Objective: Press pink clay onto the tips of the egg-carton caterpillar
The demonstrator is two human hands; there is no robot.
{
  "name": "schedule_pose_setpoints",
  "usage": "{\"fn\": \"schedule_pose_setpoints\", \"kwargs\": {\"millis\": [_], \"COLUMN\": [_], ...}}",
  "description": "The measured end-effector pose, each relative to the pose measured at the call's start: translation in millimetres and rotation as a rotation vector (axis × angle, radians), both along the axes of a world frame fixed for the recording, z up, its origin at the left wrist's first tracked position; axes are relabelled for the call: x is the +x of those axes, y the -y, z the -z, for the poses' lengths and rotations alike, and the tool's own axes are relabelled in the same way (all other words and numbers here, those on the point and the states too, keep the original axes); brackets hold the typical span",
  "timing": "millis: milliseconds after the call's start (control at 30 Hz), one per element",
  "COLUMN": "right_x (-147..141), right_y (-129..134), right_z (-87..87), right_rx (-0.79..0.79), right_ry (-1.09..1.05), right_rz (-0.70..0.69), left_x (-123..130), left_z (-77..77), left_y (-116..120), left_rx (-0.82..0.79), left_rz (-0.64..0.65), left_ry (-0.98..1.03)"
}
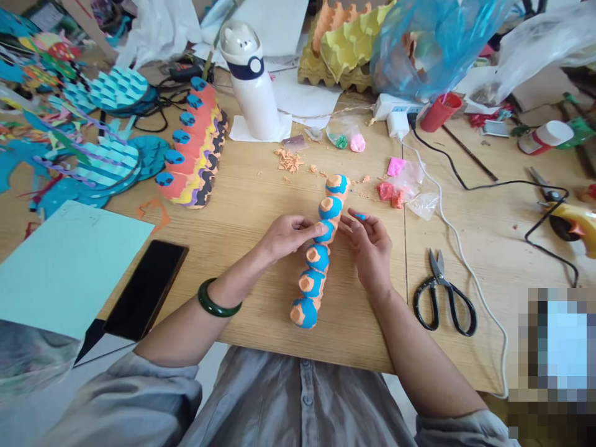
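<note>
A strip of orange egg-carton cups [315, 280] lies lengthwise on the table, each cup partly coated in blue clay with an orange patch showing. My left hand [288, 237] grips it from the left, the thumb pressed on the blue of the third cup from the far end; its other fingertips are hidden behind the strip. On the right side, my right hand [374, 248] curls its fingers close to the same cup. A small bit of blue clay [360, 216] shows at its fingertips.
Black-handled scissors [437, 292] lie to the right, beside a white cable [447, 214]. A phone [146, 288] and a light green sheet [69, 267] lie left. Behind are a painted carton piece [198, 146], a white bottle [254, 87], orange scraps [289, 160] and bagged clay [391, 189].
</note>
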State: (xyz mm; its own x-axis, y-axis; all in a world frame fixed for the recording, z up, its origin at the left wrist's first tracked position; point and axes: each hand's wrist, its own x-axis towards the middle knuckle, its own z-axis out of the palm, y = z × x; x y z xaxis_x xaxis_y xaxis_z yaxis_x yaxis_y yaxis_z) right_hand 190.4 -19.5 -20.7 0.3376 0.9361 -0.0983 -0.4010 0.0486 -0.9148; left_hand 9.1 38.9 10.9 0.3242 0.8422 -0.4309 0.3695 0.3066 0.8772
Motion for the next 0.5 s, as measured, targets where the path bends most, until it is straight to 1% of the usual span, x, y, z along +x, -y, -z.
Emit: {"fn": "schedule_pose_setpoints", "kwargs": {"millis": [100, 200, 233, 300, 367, 433, 500], "right_x": [-4, -6, -7, -7, -7, -7, -7], "right_y": [0, 0, 1, 1, 1, 2, 2], "right_z": [1.8, 0.2, -1.1, -3.7, -5.2, -5.4, -5.1], "right_rx": [-0.033, -0.05, -0.055, -0.073, -0.1, -0.116, -0.118], "right_ry": [-0.016, -0.044, -0.068, -0.137, -0.206, -0.245, -0.254], "right_rz": [0.019, 0.0, -0.015, -0.053, -0.085, -0.108, -0.124], "left_x": [3, 3, 3, 2, 4, 7, 12], "left_z": [0.2, 3.2, 4.6, 7.2, 8.8, 9.1, 9.0], "left_y": [10, 12, 11, 6, 2, -1, -1], "left_rx": [0.019, 0.021, 0.019, 0.008, -0.016, -0.048, -0.072], "left_rz": [0.035, 0.042, 0.017, -0.081, -0.183, -0.237, -0.26], "left_ry": [0.004, 0.055, 0.082, 0.17, 0.305, 0.463, 0.599]}}
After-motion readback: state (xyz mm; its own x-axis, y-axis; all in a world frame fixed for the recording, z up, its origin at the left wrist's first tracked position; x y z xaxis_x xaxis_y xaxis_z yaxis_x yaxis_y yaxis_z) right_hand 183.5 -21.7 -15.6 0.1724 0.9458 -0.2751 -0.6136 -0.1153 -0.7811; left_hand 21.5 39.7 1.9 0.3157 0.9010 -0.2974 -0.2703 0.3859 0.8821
